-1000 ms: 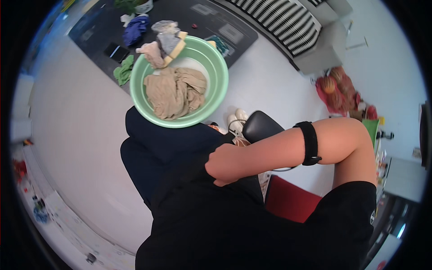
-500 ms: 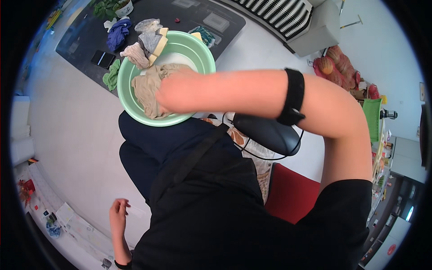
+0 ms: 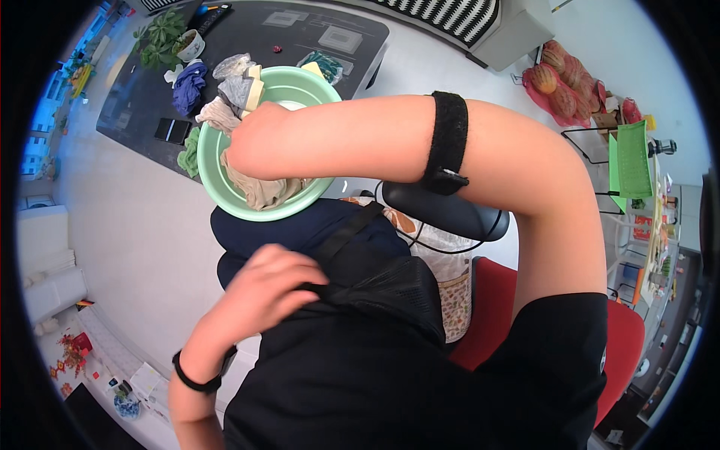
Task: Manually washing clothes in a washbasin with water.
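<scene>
A light green basin (image 3: 329, 96) stands at the table's near edge, against my knees, with a crumpled beige cloth (image 3: 268, 195) inside. My right hand (image 3: 251, 141) reaches into the basin over this cloth; its fingers are hidden behind the back of the hand, so their grip cannot be seen. A pale pinkish cloth (image 3: 216, 116) hangs over the basin's left rim, just beyond that hand. Beside it lies a grey cloth with a yellow edge (image 3: 238, 93). My left hand (image 3: 271, 289) hovers in front of my waist near a black strap, fingers loosely stretched and thumb apart, holding nothing.
On the dark table (image 3: 225, 34) are a blue cloth (image 3: 189, 88), a green cloth (image 3: 189, 153), a phone (image 3: 173, 130) and a potted plant (image 3: 190, 46). A black rounded seat-like object (image 3: 442, 211) with a cable stands right of my legs, near a red chair (image 3: 491, 304).
My left hand has risen from low at my side to the front of my waist. My right hand has shifted left in the basin, baring more of the beige cloth's near side.
</scene>
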A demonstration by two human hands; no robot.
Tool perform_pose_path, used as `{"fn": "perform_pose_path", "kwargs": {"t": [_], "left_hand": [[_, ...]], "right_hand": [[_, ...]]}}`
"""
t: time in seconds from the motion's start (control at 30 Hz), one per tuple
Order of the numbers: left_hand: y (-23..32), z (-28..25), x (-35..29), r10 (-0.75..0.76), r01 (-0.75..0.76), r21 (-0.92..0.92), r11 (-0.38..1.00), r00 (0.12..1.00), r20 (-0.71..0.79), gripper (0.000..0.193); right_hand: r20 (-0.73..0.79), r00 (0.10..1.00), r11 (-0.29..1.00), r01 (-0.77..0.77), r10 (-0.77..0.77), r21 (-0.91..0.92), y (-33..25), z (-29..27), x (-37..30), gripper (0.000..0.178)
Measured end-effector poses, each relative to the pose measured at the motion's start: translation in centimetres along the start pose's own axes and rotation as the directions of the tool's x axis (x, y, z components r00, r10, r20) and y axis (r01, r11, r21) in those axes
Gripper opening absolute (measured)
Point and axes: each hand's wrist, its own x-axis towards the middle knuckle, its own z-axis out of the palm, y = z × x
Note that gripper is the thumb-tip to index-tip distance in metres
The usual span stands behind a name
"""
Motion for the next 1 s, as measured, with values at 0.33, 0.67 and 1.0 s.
{"fn": "perform_pose_path", "kwargs": {"t": [0.33,0.67,1.0], "left_hand": [[1.6,3.9,5.4,0.405,-0.411,-0.054,0.91,0.853,0.329,0.016],[-8.8,-1.0,3.4,-0.314,0.321,0.007,0.947,0.932,-0.181,0.014],[-17.7,3.6,4.8,-0.326,0.7,0.286,0.655,0.603,-0.729,0.054]], "right_hand": [[0.063,0.998,0.999,-0.027,0.026,0.02,1.8,0.4,-2.7,0.016],[0.125,0.966,0.957,-0.243,0.225,0.16,9.7,9.8,2.2,0.027],[0.056,0.98,0.928,-0.201,0.193,0.314,10.8,19.5,9.6,0.059]]}}
